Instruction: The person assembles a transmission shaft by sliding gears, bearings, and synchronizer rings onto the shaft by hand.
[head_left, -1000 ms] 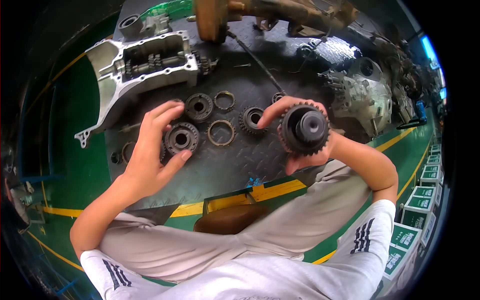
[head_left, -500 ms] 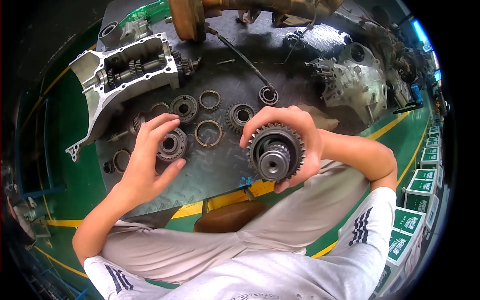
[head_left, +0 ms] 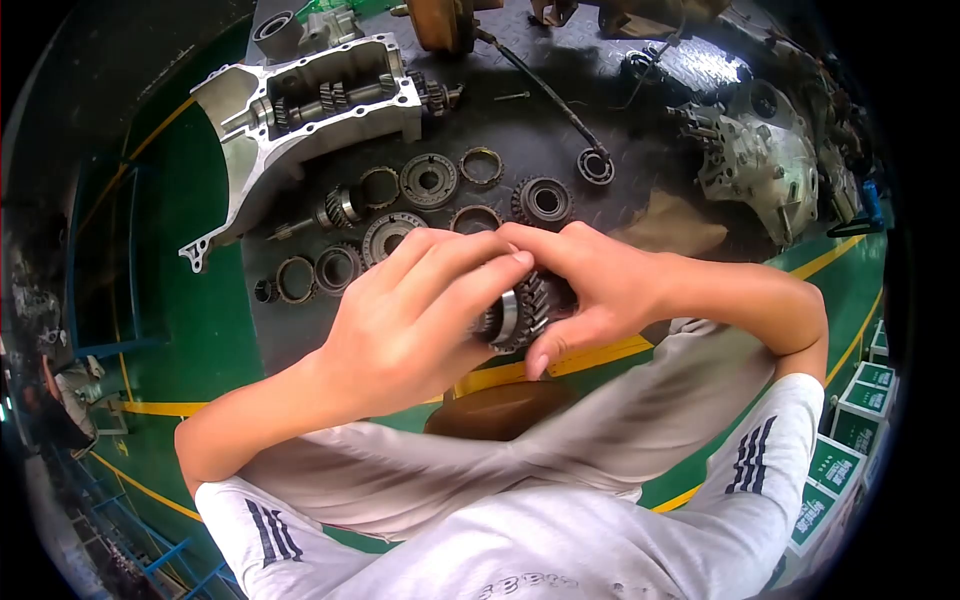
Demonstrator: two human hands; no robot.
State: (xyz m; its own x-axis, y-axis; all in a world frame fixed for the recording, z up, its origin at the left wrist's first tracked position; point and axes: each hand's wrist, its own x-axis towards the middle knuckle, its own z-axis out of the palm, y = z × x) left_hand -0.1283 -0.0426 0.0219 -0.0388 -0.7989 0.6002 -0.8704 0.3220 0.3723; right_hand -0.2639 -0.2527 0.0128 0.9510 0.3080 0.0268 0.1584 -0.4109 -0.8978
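Observation:
A gear shaft (head_left: 520,315) with angled teeth and a smooth bright ring is between my hands, above the table's near edge. My left hand (head_left: 410,310) curls round its left end, which is hidden under the fingers. From the other side my right hand (head_left: 605,285) grips the toothed end, the thumb below and the fingers over the top. The fingertips of both hands meet above the shaft. Just beyond lie a hub-like gear (head_left: 393,237), partly behind my left hand, a brass-toned ring (head_left: 476,213) and a gear with a bearing-like centre (head_left: 544,200).
An open aluminium gearbox housing (head_left: 265,150) with a geared shaft inside stands at the back left. Rings and a small pinion shaft (head_left: 342,206) lie before it. A rod (head_left: 540,90) reaches a bearing (head_left: 595,166). Another housing (head_left: 765,175) sits right, above stacked boxes (head_left: 835,470).
My left hand has come right, off the gears on the table, and closed on the shaft. The shaft has turned from end-on to sideways in my right hand. The view has shifted.

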